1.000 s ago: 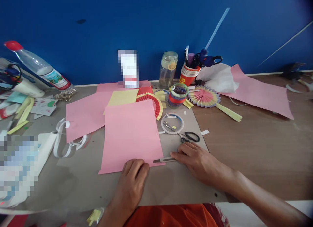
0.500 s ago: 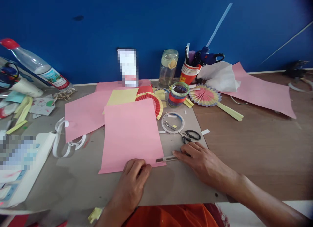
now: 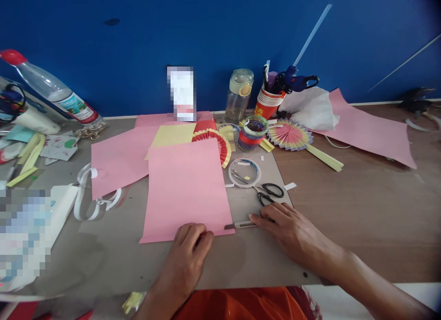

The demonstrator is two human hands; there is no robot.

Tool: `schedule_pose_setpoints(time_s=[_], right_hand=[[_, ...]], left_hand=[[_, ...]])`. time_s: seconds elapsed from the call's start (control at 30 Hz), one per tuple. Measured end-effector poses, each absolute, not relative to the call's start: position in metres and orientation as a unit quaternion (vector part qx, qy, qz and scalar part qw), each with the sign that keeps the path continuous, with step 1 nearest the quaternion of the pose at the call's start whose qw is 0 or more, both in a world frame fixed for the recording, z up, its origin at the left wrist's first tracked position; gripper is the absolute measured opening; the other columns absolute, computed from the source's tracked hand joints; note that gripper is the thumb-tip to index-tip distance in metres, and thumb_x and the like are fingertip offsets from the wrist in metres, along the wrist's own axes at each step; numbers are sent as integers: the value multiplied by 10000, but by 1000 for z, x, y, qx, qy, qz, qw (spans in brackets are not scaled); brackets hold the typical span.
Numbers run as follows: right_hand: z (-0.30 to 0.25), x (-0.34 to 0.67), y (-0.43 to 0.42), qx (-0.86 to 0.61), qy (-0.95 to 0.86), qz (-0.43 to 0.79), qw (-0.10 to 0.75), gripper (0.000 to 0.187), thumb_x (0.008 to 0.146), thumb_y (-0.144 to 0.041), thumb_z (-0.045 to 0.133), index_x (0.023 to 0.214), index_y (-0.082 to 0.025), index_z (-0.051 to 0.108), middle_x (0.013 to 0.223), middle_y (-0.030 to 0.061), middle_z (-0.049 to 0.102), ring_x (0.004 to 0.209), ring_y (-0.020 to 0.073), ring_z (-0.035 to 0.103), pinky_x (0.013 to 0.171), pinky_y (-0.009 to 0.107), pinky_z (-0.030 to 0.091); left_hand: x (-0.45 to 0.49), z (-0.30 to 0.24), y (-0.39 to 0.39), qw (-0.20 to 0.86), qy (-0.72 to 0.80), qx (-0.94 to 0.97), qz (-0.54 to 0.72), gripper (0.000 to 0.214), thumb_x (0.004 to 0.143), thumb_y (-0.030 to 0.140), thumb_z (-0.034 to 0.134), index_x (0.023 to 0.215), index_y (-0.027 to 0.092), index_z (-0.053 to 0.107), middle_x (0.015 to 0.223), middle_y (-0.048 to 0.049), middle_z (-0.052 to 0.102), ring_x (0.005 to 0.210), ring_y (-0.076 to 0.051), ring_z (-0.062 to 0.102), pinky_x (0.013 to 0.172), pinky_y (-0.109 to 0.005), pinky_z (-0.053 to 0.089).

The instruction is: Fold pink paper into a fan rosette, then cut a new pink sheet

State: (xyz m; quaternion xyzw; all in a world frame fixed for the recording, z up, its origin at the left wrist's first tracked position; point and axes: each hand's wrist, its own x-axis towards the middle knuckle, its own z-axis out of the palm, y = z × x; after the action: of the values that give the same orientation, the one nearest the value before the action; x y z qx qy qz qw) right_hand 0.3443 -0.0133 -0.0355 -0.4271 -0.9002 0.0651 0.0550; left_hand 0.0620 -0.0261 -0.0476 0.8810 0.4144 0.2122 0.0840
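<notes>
A pink sheet of paper (image 3: pixel 186 187) lies in front of me, with a narrow folded strip along its near edge. My left hand (image 3: pixel 191 249) is curled over that edge, its fingers closed and pressing on the paper; the fingertips are partly hidden. In my right hand (image 3: pixel 280 226) is a slim utility knife (image 3: pixel 245 224), held low and nearly flat. The dark blade reaches over the paper's near right corner, at the fold. Just beyond the right hand are black-handled scissors (image 3: pixel 272 191), their near loop close to the fingers.
A tape roll (image 3: pixel 244 173), a yarn-wrapped jar (image 3: pixel 253 134) and a paper rosette (image 3: pixel 289 134) stand or lie behind. Farther back are a clear bottle (image 3: pixel 239 95), a red cup of tools (image 3: pixel 268 102) and a phone (image 3: pixel 182 92). More pink paper (image 3: pixel 119 159) and white ribbon (image 3: pixel 82 196) lie left.
My right hand has slid slightly to the right with the utility knife, so less of the blade overlaps the paper. My left hand stays on the near edge.
</notes>
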Motion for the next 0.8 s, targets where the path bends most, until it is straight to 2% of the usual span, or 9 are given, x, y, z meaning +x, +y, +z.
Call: schedule_pose_setpoints(time_s=[0.2,0.8], right_hand=[[-34,345,-14,-427,-901,66,47,450,829,-19,403,1207,-196,571,910,100,561,791,200,511,714,329,436],[-36,345,-13,-401,-913,44,53,414,826,-32,441,1193,-180,560,854,75,551,764,184,501,708,311,415]], left_hand=[[63,-49,-26,90,417,878,216,346,784,-51,399,988,138,606,908,-89,554,857,-188,517,777,-324,475],[65,-44,-23,88,431,876,199,381,788,-63,351,969,174,588,872,-60,552,818,-183,486,737,-306,446]])
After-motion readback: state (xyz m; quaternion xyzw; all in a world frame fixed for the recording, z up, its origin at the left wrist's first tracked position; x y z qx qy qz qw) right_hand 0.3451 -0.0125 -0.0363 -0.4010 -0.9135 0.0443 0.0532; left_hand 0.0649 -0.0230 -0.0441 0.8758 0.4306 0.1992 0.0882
